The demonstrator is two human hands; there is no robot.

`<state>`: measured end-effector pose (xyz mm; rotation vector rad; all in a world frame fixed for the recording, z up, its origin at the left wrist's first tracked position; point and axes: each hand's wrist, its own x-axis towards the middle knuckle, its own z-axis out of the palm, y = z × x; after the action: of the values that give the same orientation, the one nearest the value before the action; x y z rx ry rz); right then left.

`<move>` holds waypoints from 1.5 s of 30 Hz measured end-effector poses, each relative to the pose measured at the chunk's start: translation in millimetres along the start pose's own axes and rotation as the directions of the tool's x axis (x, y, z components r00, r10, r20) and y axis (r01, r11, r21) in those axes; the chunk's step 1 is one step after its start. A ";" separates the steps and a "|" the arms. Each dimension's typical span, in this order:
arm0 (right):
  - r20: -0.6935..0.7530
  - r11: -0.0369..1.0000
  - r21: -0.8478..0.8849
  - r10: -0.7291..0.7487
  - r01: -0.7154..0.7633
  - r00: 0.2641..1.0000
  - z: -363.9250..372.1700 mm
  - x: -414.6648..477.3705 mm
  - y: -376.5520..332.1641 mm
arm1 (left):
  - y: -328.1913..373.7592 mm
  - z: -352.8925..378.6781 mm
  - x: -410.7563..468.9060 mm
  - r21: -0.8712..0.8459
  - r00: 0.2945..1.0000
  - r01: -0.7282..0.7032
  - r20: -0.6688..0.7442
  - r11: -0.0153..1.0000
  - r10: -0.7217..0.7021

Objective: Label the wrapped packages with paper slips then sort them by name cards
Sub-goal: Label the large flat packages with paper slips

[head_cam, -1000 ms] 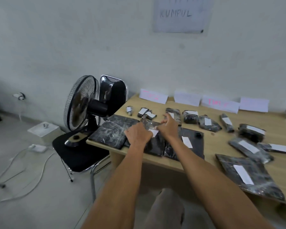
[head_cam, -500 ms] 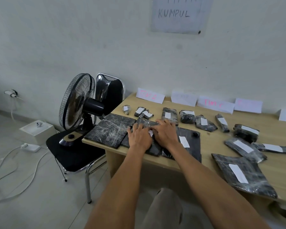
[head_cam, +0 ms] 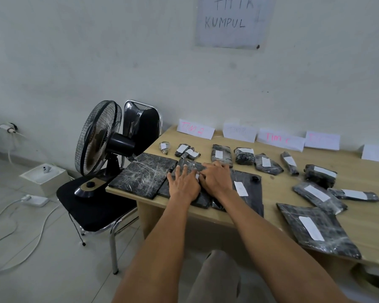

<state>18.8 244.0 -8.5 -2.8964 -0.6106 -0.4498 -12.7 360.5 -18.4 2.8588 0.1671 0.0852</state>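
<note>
My left hand [head_cam: 183,184] and my right hand [head_cam: 216,179] lie flat, fingers spread, side by side on a black wrapped package [head_cam: 190,167] near the table's left front. A sliver of white paper slip [head_cam: 197,176] shows between the two hands. To its left lies a flat black package [head_cam: 143,177] with no slip visible. On the right a dark package [head_cam: 253,194] carries a white slip [head_cam: 241,188]. White name cards [head_cam: 195,131] with pink writing stand along the wall.
Several smaller labelled packages [head_cam: 268,164] lie in rows across the wooden table [head_cam: 350,217]. A large labelled package [head_cam: 317,230] sits at the front right. A black fan [head_cam: 99,136] stands on a chair [head_cam: 96,211] left of the table. Cables lie on the floor.
A second ago my right hand was raised with a finger stretched out; it has since come down flat beside my left hand on the package. The view has shifted slightly.
</note>
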 end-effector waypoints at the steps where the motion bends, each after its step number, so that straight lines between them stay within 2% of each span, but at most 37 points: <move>1: 0.013 1.000 -0.011 0.005 -0.005 1.000 -0.5 -0.1 -0.6 | 0.6 -0.6 0.0 0.002 1.000 0.010 0.018 1.000 -0.010; 6: -0.008 0.999 0.018 0.033 -0.033 0.999 0.7 -6.3 -0.9 | 5.7 -4.4 -2.6 0.028 0.999 0.017 0.039 0.999 -0.018; 9: -0.073 0.997 0.057 0.065 -0.061 0.995 -0.7 -8.1 -3.1 | 5.6 -9.3 -1.6 0.144 1.000 -0.015 0.020 0.989 0.012; 12: -0.083 0.979 0.170 0.127 -0.112 0.988 -7.6 -7.2 5.5 | 14.2 -14.0 -1.8 0.246 0.990 -0.076 -0.100 0.966 0.103; 14: -0.112 0.963 0.225 0.175 -0.147 0.978 -15.0 -5.8 20.6 | 26.6 -19.3 -1.1 0.218 0.964 -0.113 -0.213 0.969 0.161; 19: -0.255 0.935 0.171 0.346 -0.310 0.903 -52.9 -21.1 102.9 | 104.7 -23.5 8.8 0.119 0.888 -0.303 -0.323 0.945 0.326; 23: -0.357 0.851 0.089 0.512 -0.518 0.781 -83.5 -76.6 200.5 | 215.7 4.2 0.6 0.057 0.813 -0.511 -0.294 0.858 0.503; 27: -0.335 0.648 0.024 0.723 -0.762 0.604 -104.3 -174.3 294.3 | 336.8 51.8 -47.8 -0.017 0.699 -0.707 -0.170 0.707 0.694; 31: -0.339 0.454 -0.018 0.836 -0.891 0.432 -123.8 -277.8 359.6 | 421.6 102.7 -103.5 -0.127 0.637 -0.765 0.000 0.632 0.771; 34: -0.393 0.302 -0.020 0.874 -0.953 0.285 -137.6 -338.3 392.4 | 461.0 131.1 -132.3 -0.121 0.623 -0.762 0.131 0.636 0.772; 37: -0.421 0.140 0.050 0.901 -0.989 0.107 -146.0 -380.3 415.0 | 491.5 144.9 -141.7 -0.094 0.649 -0.736 0.183 0.670 0.739; 39: -0.419 0.059 0.092 0.908 -0.994 0.015 -149.0 -397.8 429.5 | 511.7 150.0 -142.6 -0.090 0.635 -0.745 0.209 0.661 0.744; 42: -0.428 -0.002 0.117 0.902 -0.993 -0.053 -150.3 -406.4 447.2 | 535.6 158.2 -143.0 -0.068 0.628 -0.757 0.199 0.650 0.752; 45: -0.466 -0.019 0.158 0.880 -0.987 -0.091 -149.3 -409.8 460.6 | 551.7 164.6 -145.5 -0.054 0.643 -0.749 0.187 0.661 0.743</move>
<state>-186.5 -355.5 -35.7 -2.2618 1.7252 -0.8601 -86.2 -228.6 -30.4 2.7251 -1.0830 -0.0374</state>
